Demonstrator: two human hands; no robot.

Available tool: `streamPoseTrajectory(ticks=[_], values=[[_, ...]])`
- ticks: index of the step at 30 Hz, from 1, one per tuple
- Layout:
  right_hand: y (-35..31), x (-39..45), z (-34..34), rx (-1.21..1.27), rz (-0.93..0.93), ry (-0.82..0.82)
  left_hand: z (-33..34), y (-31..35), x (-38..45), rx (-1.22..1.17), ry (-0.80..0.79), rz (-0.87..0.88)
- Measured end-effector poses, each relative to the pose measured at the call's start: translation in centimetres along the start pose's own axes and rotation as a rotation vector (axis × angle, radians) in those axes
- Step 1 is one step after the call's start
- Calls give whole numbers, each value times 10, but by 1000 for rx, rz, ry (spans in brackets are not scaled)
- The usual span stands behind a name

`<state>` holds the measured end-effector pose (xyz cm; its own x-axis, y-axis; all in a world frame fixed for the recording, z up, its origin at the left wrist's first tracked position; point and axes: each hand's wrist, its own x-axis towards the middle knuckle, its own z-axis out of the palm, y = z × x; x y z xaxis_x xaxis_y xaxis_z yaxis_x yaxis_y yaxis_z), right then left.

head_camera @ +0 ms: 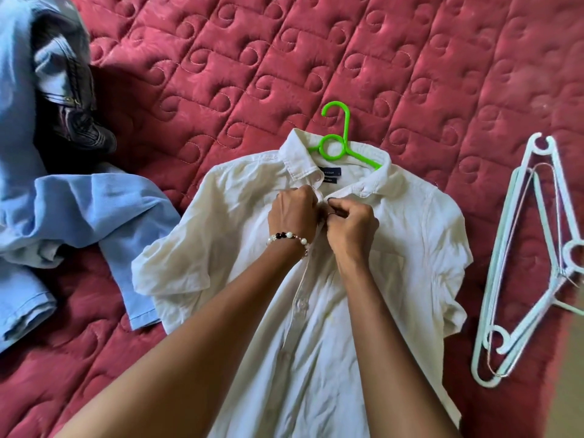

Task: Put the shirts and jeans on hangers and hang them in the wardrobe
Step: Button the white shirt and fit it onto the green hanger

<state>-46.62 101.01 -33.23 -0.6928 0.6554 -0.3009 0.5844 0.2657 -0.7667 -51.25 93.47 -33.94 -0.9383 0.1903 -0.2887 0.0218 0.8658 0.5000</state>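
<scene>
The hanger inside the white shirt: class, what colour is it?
Bright green hanger, seen in the head view.

Red quilted bedspread (221, 58) spread across the whole view — stitched in squares with swirl patterns. Beaded bracelet (289, 238) at one wrist — white pearls, a few dark beads.

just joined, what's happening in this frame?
A person is buttoning a white shirt laid flat on a red quilted bedspread. A green hanger is already inside its collar. The left hand and right hand both pinch the placket just below the collar. A bunch of pale spare hangers lies on the bed to the right, and a light blue shirt waits in a heap on the left.
</scene>
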Motion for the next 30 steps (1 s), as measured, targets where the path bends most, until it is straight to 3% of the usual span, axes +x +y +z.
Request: streamPoseTrajectory(ticks=[5, 8, 19, 30], values=[[4, 3, -5, -38, -28, -23, -1, 1, 1, -453, 55, -175], [7, 2, -5, 29, -2, -5, -3, 0, 2, -544, 17, -178], [14, 2, -6, 127, 27, -4, 0, -4, 5, -563, -64, -63], [29, 12, -9, 443, 197, -166, -8, 5, 5, -423, -159, -16]])
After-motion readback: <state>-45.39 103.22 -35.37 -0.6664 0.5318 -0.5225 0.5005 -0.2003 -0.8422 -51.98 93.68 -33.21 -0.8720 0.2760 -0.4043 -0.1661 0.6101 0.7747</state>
